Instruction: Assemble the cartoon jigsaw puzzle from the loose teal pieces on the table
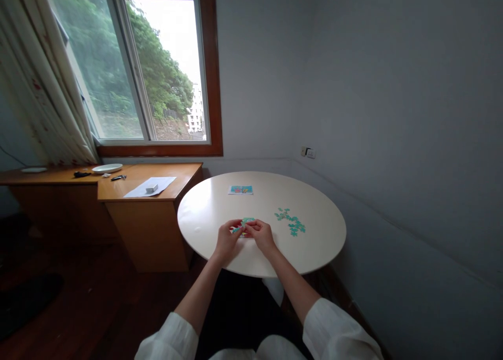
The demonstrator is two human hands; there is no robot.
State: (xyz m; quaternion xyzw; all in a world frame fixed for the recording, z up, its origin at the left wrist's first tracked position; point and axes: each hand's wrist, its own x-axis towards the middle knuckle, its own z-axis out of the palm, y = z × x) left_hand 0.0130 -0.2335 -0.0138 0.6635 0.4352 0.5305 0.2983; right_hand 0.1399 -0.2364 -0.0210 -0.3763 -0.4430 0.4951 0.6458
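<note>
One left hand [227, 240] and one right hand [262, 235] meet, fingers bunched, over a seemingly part-joined puzzle [248, 220] near us; we cannot tell what they pinch. Many pieces [297, 226] lie loose, right. Far on the white table [206, 205] lies a picture card [240, 190]; left, we see a desk [188, 177].

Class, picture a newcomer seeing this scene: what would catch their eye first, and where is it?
Probably the bright window at upper left, with green trees outside. Next, perhaps, the white table at lower centre, where the left hand and right hand meet over a small colourful puzzle. Loose green pieces lie right of the hands, and a picture card lies beyond them.
</note>
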